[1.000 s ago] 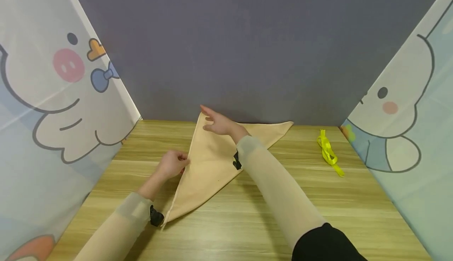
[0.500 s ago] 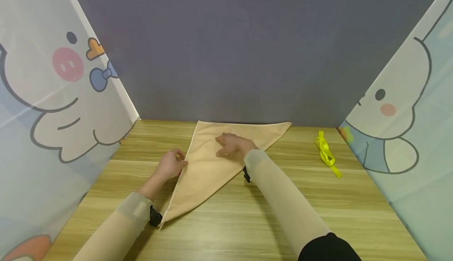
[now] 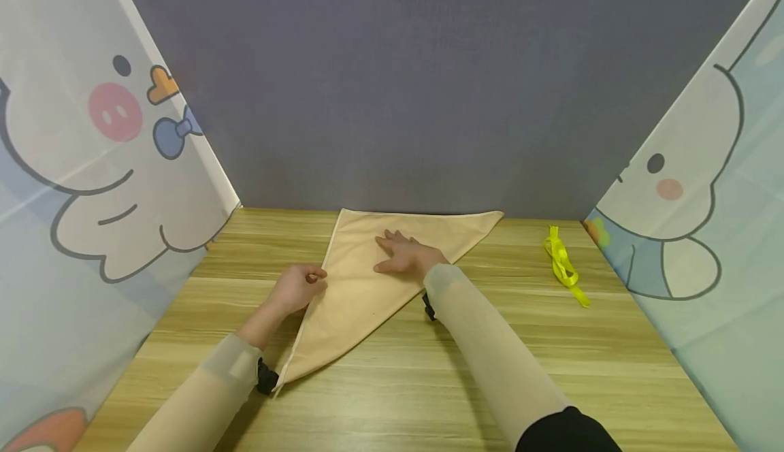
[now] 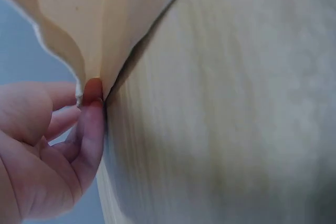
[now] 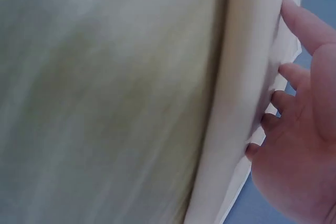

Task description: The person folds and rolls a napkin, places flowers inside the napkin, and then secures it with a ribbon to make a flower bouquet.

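A beige cloth point(image 3: 361, 295), folded to a triangle with light stitched edges, lies on the wooden table. My left hand point(image 3: 298, 287) is at the middle of its left edge. In the left wrist view that edge point(image 4: 58, 59) runs down into the curled fingers of the hand point(image 4: 42, 150), which pinch it. My right hand point(image 3: 409, 254) rests on the cloth's middle with fingers spread. In the right wrist view its fingertips point(image 5: 283, 100) touch the pale surface of the cloth point(image 5: 236, 93), and nothing is gripped there.
A bundled yellow ribbon point(image 3: 565, 268) lies at the right of the table point(image 3: 392, 397). A grey panel point(image 3: 392, 84) stands along the back edge. Cartoon-printed sheets point(image 3: 79, 166) close in both sides.
My right hand has moved from the cloth's far left corner toward its middle and come down with fingers spread. The left hand stays at the left edge, and that far corner now lies flatter.
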Tool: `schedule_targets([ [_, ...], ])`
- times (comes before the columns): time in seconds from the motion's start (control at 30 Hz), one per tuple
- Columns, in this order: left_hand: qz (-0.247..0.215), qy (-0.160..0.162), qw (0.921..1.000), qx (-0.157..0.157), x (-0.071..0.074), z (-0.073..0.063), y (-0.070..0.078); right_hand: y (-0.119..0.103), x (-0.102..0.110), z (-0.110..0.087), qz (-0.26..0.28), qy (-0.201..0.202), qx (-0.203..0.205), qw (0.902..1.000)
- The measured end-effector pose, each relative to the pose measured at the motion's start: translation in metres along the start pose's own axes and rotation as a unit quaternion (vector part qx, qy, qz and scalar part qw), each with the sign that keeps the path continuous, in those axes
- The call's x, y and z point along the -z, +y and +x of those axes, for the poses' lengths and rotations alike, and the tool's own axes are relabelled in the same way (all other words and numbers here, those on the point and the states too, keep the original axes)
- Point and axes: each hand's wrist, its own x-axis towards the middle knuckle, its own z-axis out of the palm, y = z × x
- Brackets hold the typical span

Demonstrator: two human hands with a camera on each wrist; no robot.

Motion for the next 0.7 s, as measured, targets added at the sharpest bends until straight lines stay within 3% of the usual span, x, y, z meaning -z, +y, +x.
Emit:
schedule_targets([
  [0.27,0.003,-0.020,0.9997,0.016,0.003,-0.002,0.005,0.001,0.000,-0.009,-0.018,0.028,0.007,0.9994],
  [0.53,0.019,-0.029,0.9991,0.022,0.004,-0.004,0.012,0.000,0.001,-0.015,-0.035,0.040,-0.056,0.9970],
  [0.7,0.043,-0.046,0.9978,0.024,0.003,-0.007,0.014,0.016,0.007,-0.023,-0.030,0.036,-0.020,0.9987],
])
